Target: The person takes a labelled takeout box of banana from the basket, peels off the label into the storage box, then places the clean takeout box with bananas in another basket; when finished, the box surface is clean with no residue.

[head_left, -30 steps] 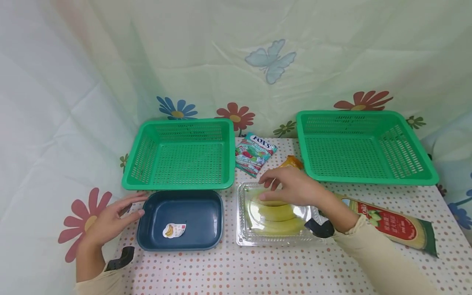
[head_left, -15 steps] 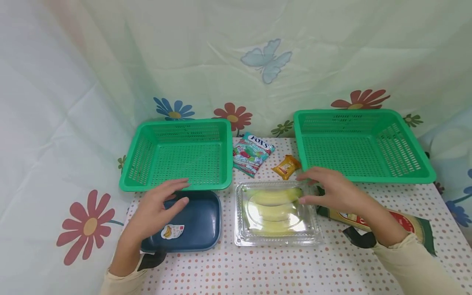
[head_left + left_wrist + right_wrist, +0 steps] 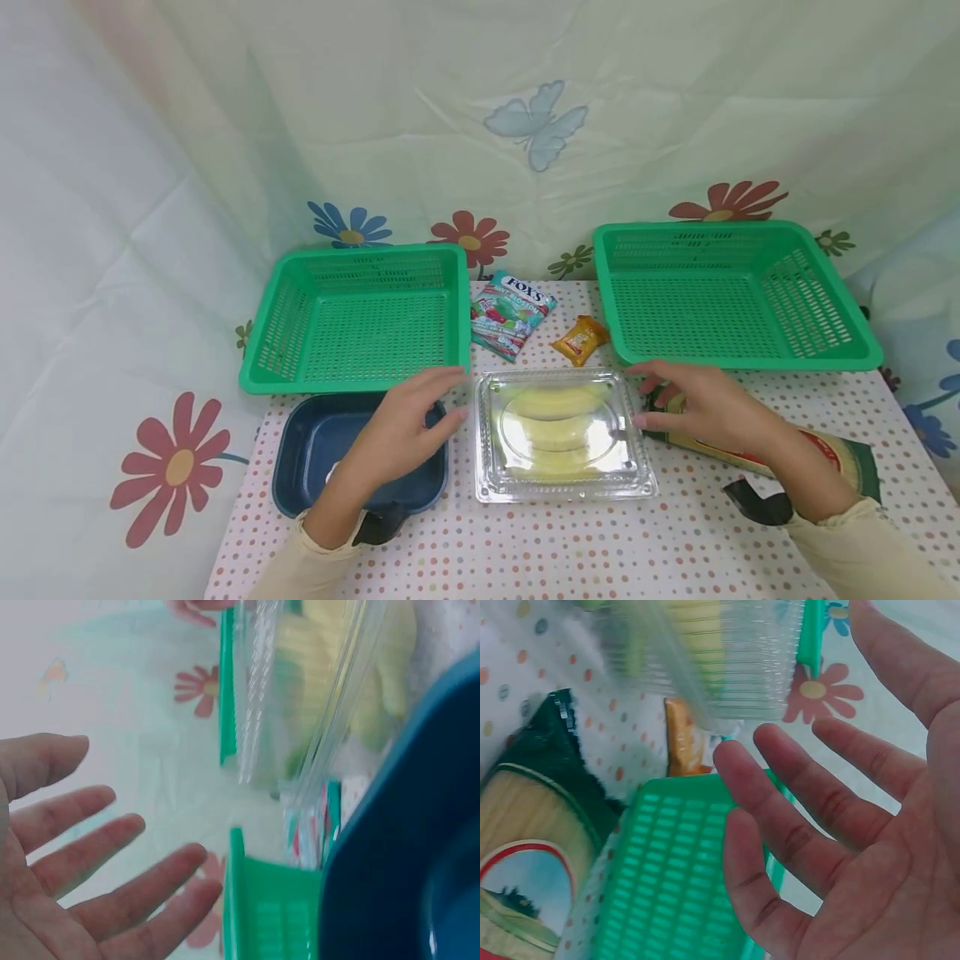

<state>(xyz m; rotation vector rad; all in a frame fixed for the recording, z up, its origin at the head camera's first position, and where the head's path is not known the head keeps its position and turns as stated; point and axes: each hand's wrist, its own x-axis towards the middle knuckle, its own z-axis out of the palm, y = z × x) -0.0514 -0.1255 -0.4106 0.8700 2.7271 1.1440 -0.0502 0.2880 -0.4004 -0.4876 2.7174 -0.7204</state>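
Note:
A clear plastic clamshell box with bananas inside lies on the dotted tablecloth, between my two hands in the head view. My left hand hovers over the dark blue tray, its fingertips close to the box's left edge. On the other side, my right hand has its fingers right by the box's right edge. Both wrist views show spread, relaxed fingers with nothing in them: the left hand beside the blue tray, the right hand over a green basket.
Two green baskets stand at the back left and back right. Between them lie a Fox's candy bag and a small orange packet. A spaghetti pack lies at the right, partly behind my right arm.
My left hand has moved right from the tray's left side, across it to the box's left edge. My right hand has withdrawn rightward from above the box to its right edge.

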